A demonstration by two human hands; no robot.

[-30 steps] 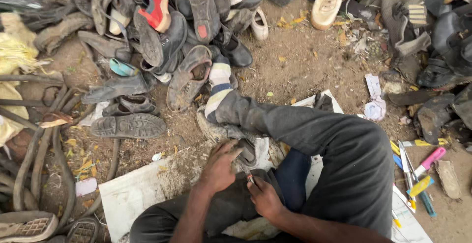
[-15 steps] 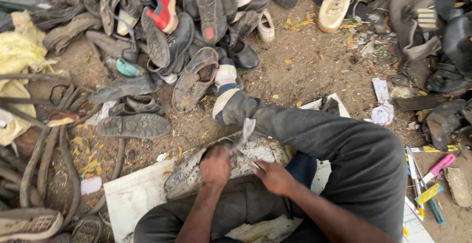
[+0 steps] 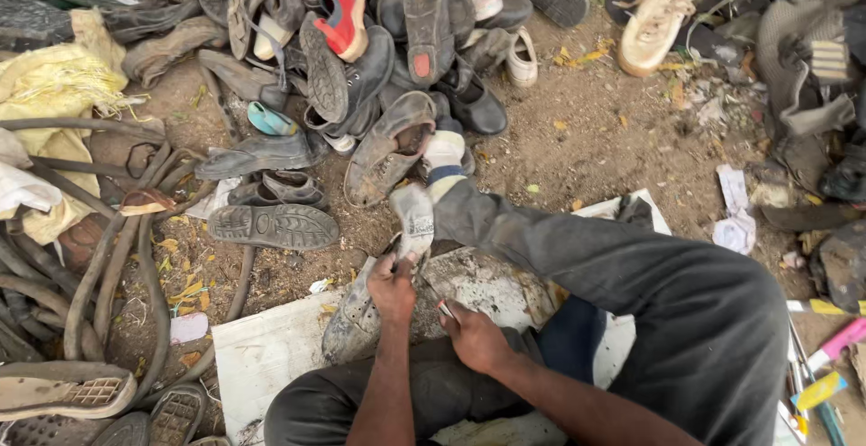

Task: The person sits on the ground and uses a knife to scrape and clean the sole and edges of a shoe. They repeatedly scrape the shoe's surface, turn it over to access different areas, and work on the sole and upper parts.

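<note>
1. The left hand [image 3: 391,285] grips a worn grey shoe [image 3: 365,311], peeling its loose sole [image 3: 415,219] upward.
2. The right hand [image 3: 473,334] is closed on a small tool [image 3: 443,306] beside the shoe.
3. The shoe rests on the person's lap above a white board [image 3: 262,351].
4. A heap of old shoes [image 3: 361,58] lies on the dirt ahead.

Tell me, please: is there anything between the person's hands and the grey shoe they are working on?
Nothing visible does. The left hand already grips the worn grey shoe and lifts its loose sole. The right hand is beside the shoe with a thin tool, hard to make out, pointing at it.
</note>
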